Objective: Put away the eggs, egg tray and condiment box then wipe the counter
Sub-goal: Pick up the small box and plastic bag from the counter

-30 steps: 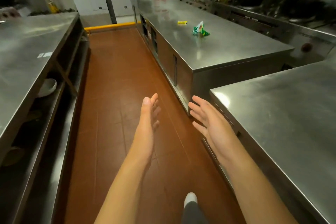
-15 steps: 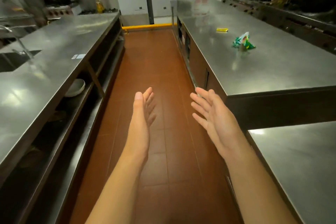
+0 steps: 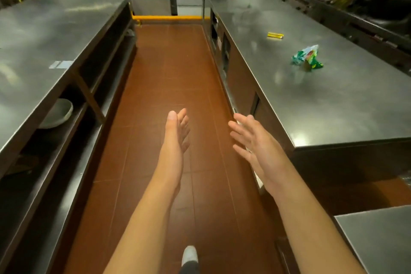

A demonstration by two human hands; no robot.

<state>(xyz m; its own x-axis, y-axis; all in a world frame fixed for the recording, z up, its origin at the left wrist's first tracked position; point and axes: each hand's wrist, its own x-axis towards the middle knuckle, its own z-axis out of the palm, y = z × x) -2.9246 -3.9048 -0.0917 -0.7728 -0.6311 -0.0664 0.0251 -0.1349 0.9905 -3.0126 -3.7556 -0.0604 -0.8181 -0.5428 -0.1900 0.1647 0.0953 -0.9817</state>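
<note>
My left hand (image 3: 176,140) and my right hand (image 3: 255,147) are stretched out in front of me over the red tiled aisle, fingers straight, holding nothing. To my right runs a long steel counter (image 3: 300,100). On it lie a crumpled green and white wrapper (image 3: 308,58) and, farther back, a small yellow item (image 3: 275,35). No eggs, egg tray or condiment box appear in this view.
A second steel counter (image 3: 44,46) runs along the left, with open shelves beneath and a white bowl (image 3: 59,113) on one. A stove line (image 3: 355,6) stands at the far right. A yellow kerb (image 3: 169,18) crosses the aisle's far end. Another steel surface (image 3: 382,240) sits at bottom right.
The view has swung left and moved up the aisle; the near right counter has slid mostly out of frame. Both hands stay open and held out in front.
</note>
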